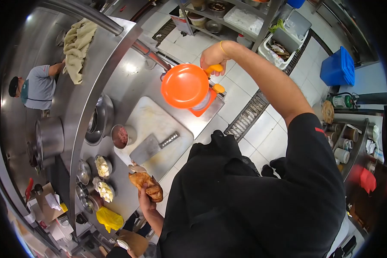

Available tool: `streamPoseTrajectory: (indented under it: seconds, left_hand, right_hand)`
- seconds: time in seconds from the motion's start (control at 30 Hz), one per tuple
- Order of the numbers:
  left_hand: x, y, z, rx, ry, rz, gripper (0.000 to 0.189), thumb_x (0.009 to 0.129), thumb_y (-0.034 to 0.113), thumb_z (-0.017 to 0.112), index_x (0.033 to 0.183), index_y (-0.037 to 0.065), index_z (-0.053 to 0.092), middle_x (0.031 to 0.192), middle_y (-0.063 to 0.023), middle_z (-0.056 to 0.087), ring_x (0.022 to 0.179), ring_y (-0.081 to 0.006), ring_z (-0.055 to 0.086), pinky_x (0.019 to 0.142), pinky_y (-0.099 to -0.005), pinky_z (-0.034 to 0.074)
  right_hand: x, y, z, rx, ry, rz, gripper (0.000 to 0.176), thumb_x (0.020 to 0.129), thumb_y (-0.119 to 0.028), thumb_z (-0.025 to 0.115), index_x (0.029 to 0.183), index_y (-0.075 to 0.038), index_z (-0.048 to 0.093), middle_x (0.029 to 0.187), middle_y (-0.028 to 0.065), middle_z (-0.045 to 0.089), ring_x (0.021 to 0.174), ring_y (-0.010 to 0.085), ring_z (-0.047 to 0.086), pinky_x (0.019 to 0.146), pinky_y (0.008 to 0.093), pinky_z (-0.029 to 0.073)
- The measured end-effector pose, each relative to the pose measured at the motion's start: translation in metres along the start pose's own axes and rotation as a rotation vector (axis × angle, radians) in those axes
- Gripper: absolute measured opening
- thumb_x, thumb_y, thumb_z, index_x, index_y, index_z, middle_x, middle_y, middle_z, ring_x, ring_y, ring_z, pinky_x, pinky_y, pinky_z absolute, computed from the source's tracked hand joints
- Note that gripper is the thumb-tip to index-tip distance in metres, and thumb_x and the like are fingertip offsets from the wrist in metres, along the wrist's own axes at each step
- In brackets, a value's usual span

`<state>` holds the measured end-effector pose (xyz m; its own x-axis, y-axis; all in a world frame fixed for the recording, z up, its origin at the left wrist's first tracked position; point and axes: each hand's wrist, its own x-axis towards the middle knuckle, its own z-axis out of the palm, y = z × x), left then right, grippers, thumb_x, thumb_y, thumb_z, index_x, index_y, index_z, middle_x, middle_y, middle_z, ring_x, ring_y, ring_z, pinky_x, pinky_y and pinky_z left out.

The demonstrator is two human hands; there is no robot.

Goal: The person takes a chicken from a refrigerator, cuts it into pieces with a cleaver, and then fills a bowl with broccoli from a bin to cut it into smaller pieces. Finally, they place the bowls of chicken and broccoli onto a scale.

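gripping a browned roast poultry piece [144, 180] just off the white cutting board [152, 118], left hand [145, 201] closed around it; right hand [213, 55] curled on the handle of an orange-lidded plastic jug [185, 86] raised over the board. steel cleaver [152, 146] lies untouched there; meat not yet cut.

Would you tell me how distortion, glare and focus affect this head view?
Head view: strong fisheye bends the steel counter into an arc and blackens the corners; overhead light glares off the counter beside the orange jug in the right hand; the left hand and its roast meat are sharp; the edges look soft.
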<state>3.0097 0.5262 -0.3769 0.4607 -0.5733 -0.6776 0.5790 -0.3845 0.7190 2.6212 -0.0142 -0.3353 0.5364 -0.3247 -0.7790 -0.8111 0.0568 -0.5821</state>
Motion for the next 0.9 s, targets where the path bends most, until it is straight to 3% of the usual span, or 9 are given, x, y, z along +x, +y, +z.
streamPoseTrajectory:
  seconds: [0.1,0.2,0.3,0.33,0.43,0.47,0.57,0.67,0.9]
  left_hand:
    - [-0.001,-0.008,-0.007,-0.026,0.01,0.014,0.052,0.093,0.018,0.068,0.137,-0.001,0.049,0.118,-0.0174,0.066,0.103,-0.0313,0.069,0.088,-0.0435,0.058]
    - [0.001,-0.016,-0.016,0.057,0.011,0.039,0.049,0.096,0.027,0.065,0.134,-0.001,0.053,0.115,-0.0137,0.068,0.101,-0.0278,0.07,0.086,-0.0412,0.058]
    - [-0.008,-0.015,-0.011,0.036,0.042,0.032,0.049,0.096,0.028,0.065,0.134,0.0,0.053,0.115,-0.0132,0.068,0.1,-0.0275,0.07,0.085,-0.0411,0.058]
    - [-0.008,-0.016,-0.011,-0.004,0.036,0.014,0.05,0.094,0.025,0.067,0.135,0.0,0.053,0.115,-0.0137,0.068,0.101,-0.0283,0.069,0.086,-0.0416,0.058]
    - [-0.003,-0.015,-0.016,-0.063,0.033,-0.017,0.051,0.091,0.02,0.07,0.135,0.0,0.052,0.116,-0.0146,0.067,0.101,-0.0294,0.069,0.089,-0.0422,0.058]
    - [-0.001,-0.015,-0.016,-0.046,0.045,-0.004,0.052,0.091,0.02,0.07,0.135,0.0,0.052,0.117,-0.0143,0.067,0.102,-0.0291,0.069,0.089,-0.0419,0.058]
    - [0.0,-0.01,-0.009,-0.009,0.052,0.011,0.052,0.091,0.021,0.071,0.136,0.002,0.052,0.119,-0.0129,0.067,0.104,-0.0282,0.069,0.091,-0.0413,0.057]
    - [0.007,-0.01,-0.009,-0.015,0.04,0.029,0.051,0.091,0.021,0.071,0.135,0.002,0.053,0.119,-0.0122,0.068,0.104,-0.0275,0.069,0.092,-0.0408,0.057]
    - [0.001,-0.011,-0.005,-0.05,0.041,0.033,0.05,0.092,0.02,0.07,0.135,0.0,0.054,0.119,-0.0134,0.068,0.105,-0.0277,0.069,0.093,-0.0404,0.057]
  right_hand:
    - [0.018,0.016,0.013,0.148,-0.007,-0.169,0.041,0.094,-0.026,0.062,0.124,0.003,0.06,0.1,0.0179,0.069,0.079,0.0253,0.071,0.067,0.0381,0.062]
    - [0.006,0.029,0.026,0.173,0.209,-0.251,0.071,0.091,-0.038,0.067,0.147,0.0,0.046,0.122,0.023,0.064,0.092,0.0276,0.071,0.073,0.0395,0.063]
    - [-0.03,0.023,0.04,-0.07,0.278,-0.023,0.099,0.085,-0.051,0.073,0.158,0.0,0.029,0.136,0.0237,0.058,0.102,0.0296,0.07,0.077,0.0411,0.062]
    - [-0.023,0.03,0.047,-0.13,0.257,0.053,0.104,0.079,-0.06,0.076,0.157,-0.005,0.034,0.132,0.0205,0.062,0.103,0.0295,0.069,0.078,0.0405,0.061]
    - [-0.016,0.04,0.075,-0.073,0.046,-0.056,0.1,0.079,-0.059,0.076,0.158,-0.012,0.035,0.123,0.0182,0.066,0.097,0.0292,0.069,0.074,0.0392,0.061]
    - [-0.02,0.039,0.083,-0.192,0.076,-0.07,0.084,0.08,-0.051,0.077,0.15,-0.016,0.048,0.113,0.0147,0.069,0.088,0.0263,0.07,0.07,0.0377,0.061]
    - [-0.013,0.046,0.083,-0.292,0.121,-0.117,0.061,0.085,-0.039,0.071,0.138,-0.01,0.06,0.105,0.0124,0.069,0.08,0.0229,0.069,0.065,0.0371,0.06]
    - [-0.03,0.037,0.077,-0.197,0.29,0.001,0.041,0.095,-0.028,0.063,0.132,-0.011,0.063,0.095,0.0061,0.07,0.076,0.0163,0.067,0.065,0.0314,0.058]
    - [-0.111,0.025,0.039,-0.26,0.428,-0.113,0.033,0.101,-0.02,0.054,0.129,-0.008,0.065,0.09,0.0047,0.067,0.068,0.0126,0.063,0.055,0.0283,0.054]
